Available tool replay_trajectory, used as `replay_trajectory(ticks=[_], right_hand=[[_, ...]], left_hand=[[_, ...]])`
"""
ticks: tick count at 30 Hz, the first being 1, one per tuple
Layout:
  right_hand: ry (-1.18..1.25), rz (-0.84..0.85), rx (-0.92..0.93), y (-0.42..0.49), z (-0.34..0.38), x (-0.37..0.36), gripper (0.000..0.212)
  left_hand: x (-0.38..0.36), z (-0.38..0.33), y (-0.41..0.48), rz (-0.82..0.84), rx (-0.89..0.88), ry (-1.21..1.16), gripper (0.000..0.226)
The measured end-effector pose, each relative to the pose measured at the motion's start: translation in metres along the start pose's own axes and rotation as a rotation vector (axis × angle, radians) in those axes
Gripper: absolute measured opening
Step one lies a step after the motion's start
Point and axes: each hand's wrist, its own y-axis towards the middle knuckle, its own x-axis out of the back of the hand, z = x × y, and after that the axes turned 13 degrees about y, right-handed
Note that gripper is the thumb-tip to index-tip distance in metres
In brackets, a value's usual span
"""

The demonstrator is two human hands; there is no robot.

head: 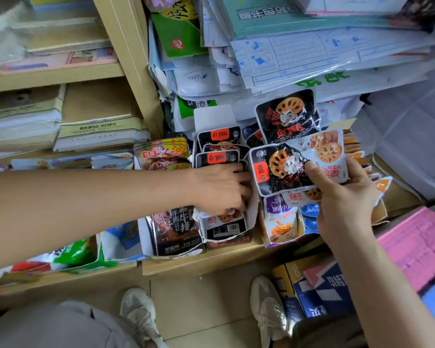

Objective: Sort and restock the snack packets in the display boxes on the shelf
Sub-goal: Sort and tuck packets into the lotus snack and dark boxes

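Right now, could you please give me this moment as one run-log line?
left hand: reaching into black lotus-root packet box | right hand: holding fanned lotus-root packets | phase: sorting

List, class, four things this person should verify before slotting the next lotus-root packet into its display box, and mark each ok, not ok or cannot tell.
1. Right hand grips its packets securely: ok, thumb pins the black packet and white packet.
2. Left hand is out of the black-packet box: not ok, it reaches inside.
3. Colours are sorted in the hand: not ok, mixed.
4. Box has room: cannot tell.
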Motion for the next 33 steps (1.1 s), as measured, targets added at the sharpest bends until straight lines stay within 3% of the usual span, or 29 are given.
replay_trajectory(ticks=[8,18,20,26,28,30,33], right_hand=[[0.014,-0.019,-0.033,-0.002,0.004,-0.003,0.029],[-0.001,-0.024,-0.052,-0.003,0.007,-0.002,0.031],[-0.006,-0.022,-0.047,-0.003,0.007,-0.002,0.031],[-0.014,-0.015,-0.03,-0.003,0.006,-0.001,0.028],[-0.016,-0.015,-0.028,-0.003,0.006,0.0,0.028],[-0.015,-0.02,-0.032,-0.003,0.006,0.0,0.028],[-0.025,-0.016,-0.025,-0.002,0.006,0.0,0.024]], left_hand=[[0.0,0.004,-0.009,-0.139,0.116,-0.348,0.024],[-0.001,0.012,-0.004,-0.021,0.179,-0.432,0.039],[0.0,0.013,-0.004,0.032,0.157,-0.453,0.052],[-0.001,0.018,-0.006,0.172,0.211,-0.825,0.076],[0.001,0.023,-0.007,0.205,0.198,-0.946,0.065],[0.004,0.026,-0.005,0.23,0.169,-0.912,0.056],[0.005,0.023,-0.001,0.214,0.192,-0.87,0.062]])
